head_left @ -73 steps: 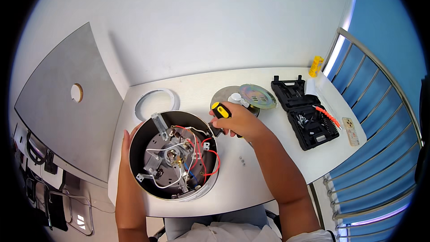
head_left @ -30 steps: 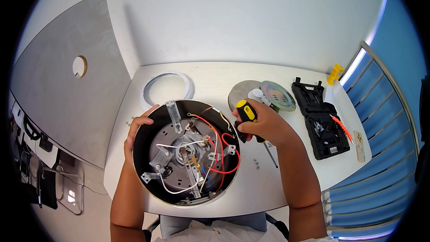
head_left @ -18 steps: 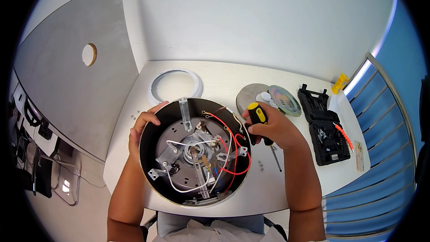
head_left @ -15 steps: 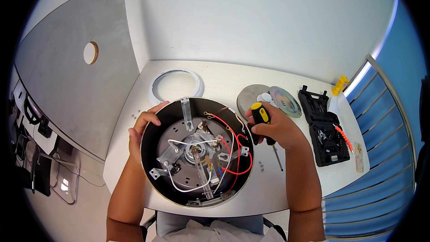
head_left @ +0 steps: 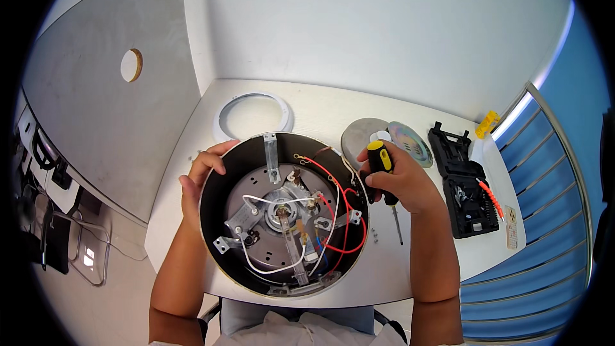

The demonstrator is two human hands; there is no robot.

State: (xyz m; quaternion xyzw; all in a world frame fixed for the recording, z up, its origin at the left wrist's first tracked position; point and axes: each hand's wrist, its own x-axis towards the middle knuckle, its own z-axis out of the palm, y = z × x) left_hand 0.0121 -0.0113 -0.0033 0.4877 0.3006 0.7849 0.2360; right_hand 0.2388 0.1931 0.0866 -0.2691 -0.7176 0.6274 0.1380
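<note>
A round, dark-walled appliance housing (head_left: pixel 221 202) with its inside facing me stands at the table's near edge. Inside are a grey metal plate, metal brackets (head_left: pixel 272 159), white wires and red wires (head_left: pixel 349 230) with ring terminals. My left hand (head_left: pixel 204 176) grips its upper left rim, fingers curled over the edge. In my right hand (head_left: pixel 405 182) is a black-and-yellow screwdriver (head_left: pixel 379 157), its shaft pointing down toward me, away from any screw. The fingers of that hand also rest by the housing's right rim, partly hidden behind the handle.
A white plastic ring (head_left: pixel 221 118) lies behind the housing. Metal discs (head_left: pixel 362 138) sit at the back right, beside an open black tool case (head_left: pixel 471 198) with an orange flexible shaft (head_left: pixel 490 195). Small screws (head_left: pixel 376 237) lie right of the housing. A metal railing (head_left: pixel 557 134) borders the right side.
The housing has shifted slightly to the right and its upper rim has come up a little. Both hands move with it, keeping the same holds.
</note>
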